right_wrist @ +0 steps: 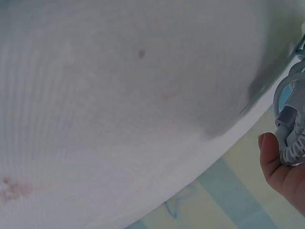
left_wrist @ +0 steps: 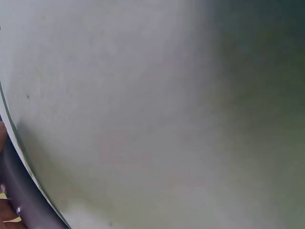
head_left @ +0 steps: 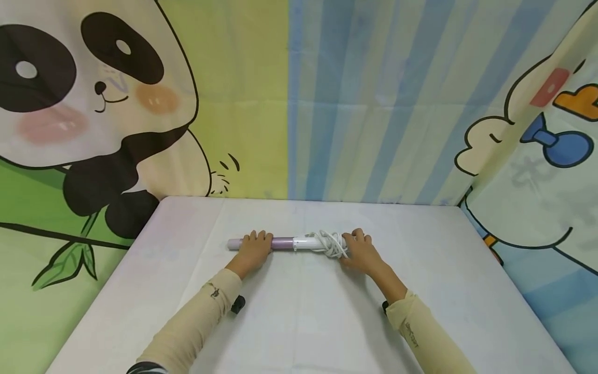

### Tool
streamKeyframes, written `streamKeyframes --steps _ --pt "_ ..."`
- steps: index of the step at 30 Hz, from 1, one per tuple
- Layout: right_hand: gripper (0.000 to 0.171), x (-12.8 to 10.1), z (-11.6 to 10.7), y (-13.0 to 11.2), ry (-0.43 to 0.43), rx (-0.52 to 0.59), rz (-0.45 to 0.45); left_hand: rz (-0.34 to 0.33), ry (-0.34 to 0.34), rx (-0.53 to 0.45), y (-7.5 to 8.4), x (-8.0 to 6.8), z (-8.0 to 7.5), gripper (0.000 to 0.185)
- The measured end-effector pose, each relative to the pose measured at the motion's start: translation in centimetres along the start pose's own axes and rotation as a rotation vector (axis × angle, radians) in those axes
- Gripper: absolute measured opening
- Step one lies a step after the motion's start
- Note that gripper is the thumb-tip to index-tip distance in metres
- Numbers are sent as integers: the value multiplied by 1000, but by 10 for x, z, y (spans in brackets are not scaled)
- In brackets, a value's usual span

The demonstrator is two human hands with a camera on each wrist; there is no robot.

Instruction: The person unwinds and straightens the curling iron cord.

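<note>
A slim wand-shaped appliance [head_left: 285, 243], lilac along its left length and white toward the right, lies flat across the middle of a white-covered table [head_left: 303, 322], running left to right, and we hold it at both ends. Our left hand [head_left: 254, 249] rests over the lilac barrel near its left tip, fingers curled over the top of it. Our right hand [head_left: 362, 253] covers the white end, fingers bent around the handle just beside a bundle of white cord [head_left: 329, 243] coiled around that part of the appliance. From the right wrist camera we see loops of the same cord [right_wrist: 291, 129] lying against a fingertip, with the table's cloth edge curving below. The left wrist camera shows little beyond blurred white cloth and a dark curved strip in the lower left corner, which we take, with some doubt, to be the barrel. Both forearms wear pale beige sleeves [head_left: 201, 322] and reach in from the near edge of the table. Behind the table hang printed fabric backdrops: a cartoon panda [head_left: 93, 104] with bamboo leaves on the left, a blue and pale yellow striped panel [head_left: 374, 104] straight ahead at the far side, and a white cartoon figure with a blue bow tie [head_left: 560, 145] on the right.
</note>
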State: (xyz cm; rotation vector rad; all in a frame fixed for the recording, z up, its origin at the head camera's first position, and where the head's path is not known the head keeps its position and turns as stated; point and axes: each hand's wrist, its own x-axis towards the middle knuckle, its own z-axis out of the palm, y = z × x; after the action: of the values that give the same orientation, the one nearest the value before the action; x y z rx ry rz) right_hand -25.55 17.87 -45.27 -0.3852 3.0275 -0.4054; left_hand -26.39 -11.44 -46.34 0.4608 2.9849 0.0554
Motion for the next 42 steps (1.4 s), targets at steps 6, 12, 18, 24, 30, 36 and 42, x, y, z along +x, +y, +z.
streamKeyframes --steps 6,12,18,24,30,36,42 --pt "55 -3 0 -3 33 -9 26 22 43 12 0 -6 -3 36" --pt "53 -12 -11 -6 66 -5 41 84 109 9 -4 -11 -11 36" --pt "52 -26 -27 -13 134 6 -1 110 258 36 -8 -18 -17 55" --pt "52 -41 -43 -23 163 29 -28 145 503 39 -13 -25 -24 65" --pt "52 -59 -65 -34 222 75 -54 203 777 78 -12 -37 -41 62" --pt "56 -74 -85 -40 275 147 -75 260 1011 140 -8 -50 -63 57" --pt "66 -85 -93 -40 356 252 -114 256 1086 145 -1 -64 -78 58"
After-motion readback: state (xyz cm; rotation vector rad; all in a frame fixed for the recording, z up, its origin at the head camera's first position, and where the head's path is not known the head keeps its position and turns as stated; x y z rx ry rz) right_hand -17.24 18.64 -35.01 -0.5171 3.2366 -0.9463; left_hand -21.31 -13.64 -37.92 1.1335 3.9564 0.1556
